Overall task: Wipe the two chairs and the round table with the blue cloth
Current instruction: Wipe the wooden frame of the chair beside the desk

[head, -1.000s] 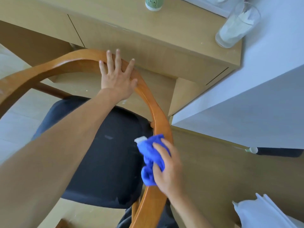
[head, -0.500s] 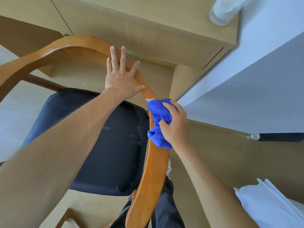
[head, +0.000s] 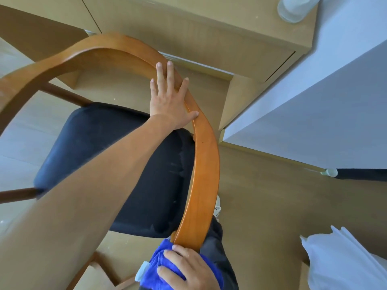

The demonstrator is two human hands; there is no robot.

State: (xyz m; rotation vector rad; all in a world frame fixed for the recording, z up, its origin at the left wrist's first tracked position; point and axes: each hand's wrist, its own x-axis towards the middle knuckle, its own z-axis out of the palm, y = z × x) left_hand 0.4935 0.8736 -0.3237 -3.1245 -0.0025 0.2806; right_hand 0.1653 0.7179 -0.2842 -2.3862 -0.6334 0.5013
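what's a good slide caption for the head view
Left hand flat on the chair's curved wooden backrest while the right hand grips the blue cloth at its end.

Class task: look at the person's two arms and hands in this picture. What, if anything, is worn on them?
Both forearms are bare, with no sleeves in view. The left hand and the right hand have no gloves, and no rings, watch or bracelets can be seen. The fingernails look short and unpainted.

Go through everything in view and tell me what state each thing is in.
Blue cloth: bunched, gripped at the backrest's near end.
Right hand: holding the cloth.
Left hand: flat, fingers straight, on the wooden backrest.
Chair seat: bare.
Glass: upright on the desk.
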